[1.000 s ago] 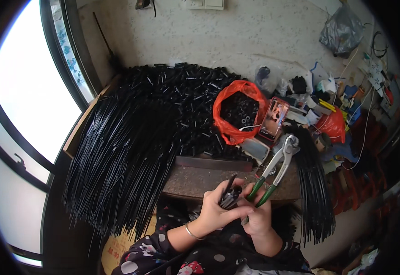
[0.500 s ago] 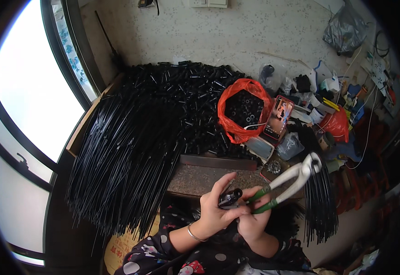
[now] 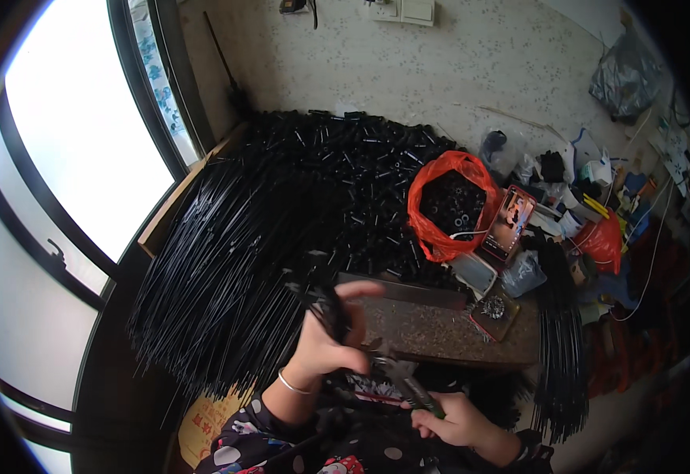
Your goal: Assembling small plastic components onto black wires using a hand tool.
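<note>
My left hand (image 3: 319, 341) is raised in front of the table edge, its fingers bent round a short black cylindrical piece (image 3: 331, 310) that is blurred by motion. Lower and to the right, my right hand (image 3: 457, 419) grips the green handles of a pair of pliers (image 3: 408, 385). The pliers' head points up and left, close to my left thumb; whether it touches anything there I cannot tell. Beyond my left hand spreads a large heap of long thin black strands (image 3: 226, 261). Short black pieces (image 3: 369, 162) are piled behind it.
A red plastic bag (image 3: 422, 227) holds small dark rings. Beside it a phone (image 3: 509, 225) leans upright. Small metal parts (image 3: 493, 306) sit in a shallow tray. More black strands (image 3: 560, 363) hang off the table's right side. A dark flat bar (image 3: 416, 292) lies along the front edge.
My hands have moved apart, the left one up and left with the black piece. The pliers have swung from pointing up-right to up-left. The whole view has shifted.
</note>
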The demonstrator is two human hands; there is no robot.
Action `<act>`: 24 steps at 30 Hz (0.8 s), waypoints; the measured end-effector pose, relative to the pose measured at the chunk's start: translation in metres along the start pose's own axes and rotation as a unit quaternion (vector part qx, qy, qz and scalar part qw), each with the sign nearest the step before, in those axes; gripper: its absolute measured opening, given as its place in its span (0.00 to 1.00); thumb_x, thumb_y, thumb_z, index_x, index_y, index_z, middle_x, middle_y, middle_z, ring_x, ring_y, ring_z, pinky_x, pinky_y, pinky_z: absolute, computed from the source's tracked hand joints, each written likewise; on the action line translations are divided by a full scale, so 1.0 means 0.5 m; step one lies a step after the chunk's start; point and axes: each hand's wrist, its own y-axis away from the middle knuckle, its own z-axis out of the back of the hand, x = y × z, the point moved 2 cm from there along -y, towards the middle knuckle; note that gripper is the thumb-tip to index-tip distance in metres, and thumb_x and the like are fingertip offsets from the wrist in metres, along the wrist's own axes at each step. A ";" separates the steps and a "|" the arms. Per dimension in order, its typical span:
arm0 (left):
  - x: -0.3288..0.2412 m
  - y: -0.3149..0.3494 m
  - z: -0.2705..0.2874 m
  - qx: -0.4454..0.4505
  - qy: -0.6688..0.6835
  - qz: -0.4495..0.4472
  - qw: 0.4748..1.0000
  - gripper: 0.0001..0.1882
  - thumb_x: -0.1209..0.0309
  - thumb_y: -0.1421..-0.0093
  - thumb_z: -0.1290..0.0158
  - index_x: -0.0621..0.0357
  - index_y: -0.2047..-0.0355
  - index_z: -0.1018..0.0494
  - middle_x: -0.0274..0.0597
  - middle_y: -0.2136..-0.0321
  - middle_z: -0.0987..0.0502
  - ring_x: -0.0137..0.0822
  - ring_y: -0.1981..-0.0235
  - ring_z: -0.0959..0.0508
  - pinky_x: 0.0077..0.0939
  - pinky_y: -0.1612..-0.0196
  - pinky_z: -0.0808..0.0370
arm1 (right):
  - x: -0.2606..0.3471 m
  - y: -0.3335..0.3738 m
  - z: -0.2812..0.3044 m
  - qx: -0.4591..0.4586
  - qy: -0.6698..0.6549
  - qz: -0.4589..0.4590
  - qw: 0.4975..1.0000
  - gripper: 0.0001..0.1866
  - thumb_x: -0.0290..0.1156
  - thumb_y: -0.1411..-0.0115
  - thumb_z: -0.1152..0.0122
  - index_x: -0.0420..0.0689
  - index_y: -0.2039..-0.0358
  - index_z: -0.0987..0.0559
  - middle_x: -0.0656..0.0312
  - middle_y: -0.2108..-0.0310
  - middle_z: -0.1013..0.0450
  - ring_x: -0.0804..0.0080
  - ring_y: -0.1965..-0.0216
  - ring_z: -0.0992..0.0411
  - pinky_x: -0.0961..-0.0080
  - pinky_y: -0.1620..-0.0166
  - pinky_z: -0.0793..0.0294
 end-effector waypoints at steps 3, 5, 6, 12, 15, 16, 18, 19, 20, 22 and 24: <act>-0.008 -0.004 -0.027 0.003 -0.135 -0.002 0.991 0.31 0.63 0.70 0.28 0.66 0.66 0.27 0.23 0.85 0.35 0.16 0.83 0.39 0.13 0.81 0.47 | 0.018 -0.015 -0.006 0.000 0.039 0.056 0.998 0.15 0.28 0.39 0.51 0.35 0.54 0.29 0.64 0.75 0.28 0.83 0.76 0.30 0.86 0.73 0.31; -0.017 0.000 -0.032 0.005 -0.128 0.036 0.991 0.25 0.67 0.67 0.30 0.64 0.68 0.26 0.25 0.84 0.34 0.16 0.82 0.38 0.13 0.80 0.47 | 0.024 -0.015 -0.004 -0.003 0.031 0.075 0.997 0.17 0.28 0.39 0.52 0.35 0.51 0.31 0.62 0.73 0.27 0.81 0.75 0.29 0.85 0.72 0.30; -0.030 0.001 -0.042 0.004 -0.119 0.037 0.992 0.23 0.68 0.66 0.31 0.63 0.70 0.26 0.25 0.84 0.34 0.16 0.82 0.38 0.13 0.80 0.46 | 0.022 -0.017 -0.001 0.035 -0.030 0.100 0.994 0.19 0.28 0.38 0.53 0.35 0.48 0.35 0.59 0.71 0.27 0.79 0.74 0.29 0.83 0.69 0.29; -0.019 0.013 -0.063 -0.020 -0.126 0.023 0.992 0.16 0.70 0.62 0.33 0.61 0.75 0.27 0.27 0.84 0.32 0.19 0.82 0.36 0.14 0.78 0.41 | 0.007 0.006 0.032 0.163 -0.189 -0.013 0.968 0.24 0.28 0.37 0.56 0.36 0.41 0.44 0.52 0.67 0.27 0.71 0.72 0.28 0.76 0.65 0.28; 0.004 0.017 -0.052 -0.049 -0.163 0.030 0.985 0.14 0.71 0.61 0.35 0.61 0.77 0.28 0.28 0.82 0.30 0.19 0.80 0.34 0.14 0.77 0.39 | 0.026 0.011 0.040 0.144 -0.175 -0.082 0.970 0.22 0.29 0.37 0.55 0.37 0.43 0.41 0.55 0.69 0.27 0.74 0.75 0.28 0.79 0.67 0.28; 0.006 0.020 -0.050 -0.041 -0.191 0.025 0.980 0.13 0.71 0.61 0.35 0.60 0.76 0.28 0.29 0.81 0.30 0.19 0.79 0.33 0.14 0.76 0.38 | 0.041 0.015 0.045 0.102 -0.036 -0.083 0.991 0.21 0.29 0.38 0.54 0.37 0.45 0.39 0.57 0.71 0.26 0.75 0.75 0.28 0.79 0.68 0.28; 0.007 0.019 -0.053 -0.030 -0.218 0.022 0.975 0.13 0.71 0.60 0.36 0.60 0.76 0.28 0.29 0.81 0.30 0.20 0.78 0.33 0.14 0.76 0.38 | 0.044 0.019 0.046 0.055 0.104 -0.083 0.990 0.20 0.29 0.39 0.53 0.37 0.46 0.37 0.59 0.72 0.26 0.77 0.76 0.28 0.80 0.69 0.28; 0.007 0.016 -0.057 -0.031 -0.187 0.035 0.981 0.14 0.71 0.60 0.36 0.60 0.76 0.29 0.29 0.81 0.30 0.19 0.78 0.33 0.13 0.76 0.38 | 0.042 0.019 0.047 -0.052 0.279 0.026 0.958 0.20 0.29 0.40 0.52 0.37 0.48 0.35 0.60 0.73 0.26 0.78 0.75 0.27 0.81 0.69 0.28; 0.006 0.010 -0.061 -0.029 -0.155 0.045 0.986 0.14 0.71 0.60 0.35 0.60 0.75 0.29 0.29 0.81 0.30 0.19 0.78 0.33 0.13 0.76 0.38 | 0.045 0.024 0.045 -0.158 0.440 0.136 0.873 0.19 0.28 0.40 0.50 0.37 0.49 0.34 0.62 0.74 0.26 0.79 0.74 0.26 0.81 0.69 0.27; -0.004 0.005 -0.061 -0.012 -0.168 0.023 0.985 0.15 0.71 0.60 0.35 0.60 0.75 0.30 0.29 0.80 0.30 0.19 0.78 0.33 0.13 0.76 0.38 | 0.034 0.023 0.034 -0.129 0.312 0.093 0.937 0.19 0.27 0.41 0.50 0.36 0.50 0.33 0.61 0.73 0.25 0.78 0.73 0.26 0.80 0.68 0.27; -0.012 0.003 -0.069 0.007 -0.180 0.001 0.984 0.15 0.71 0.60 0.35 0.59 0.75 0.30 0.29 0.79 0.30 0.18 0.77 0.33 0.13 0.75 0.38 | 0.028 0.019 0.022 -0.098 0.177 0.047 0.978 0.18 0.26 0.42 0.49 0.36 0.50 0.33 0.61 0.71 0.25 0.76 0.72 0.25 0.79 0.67 0.26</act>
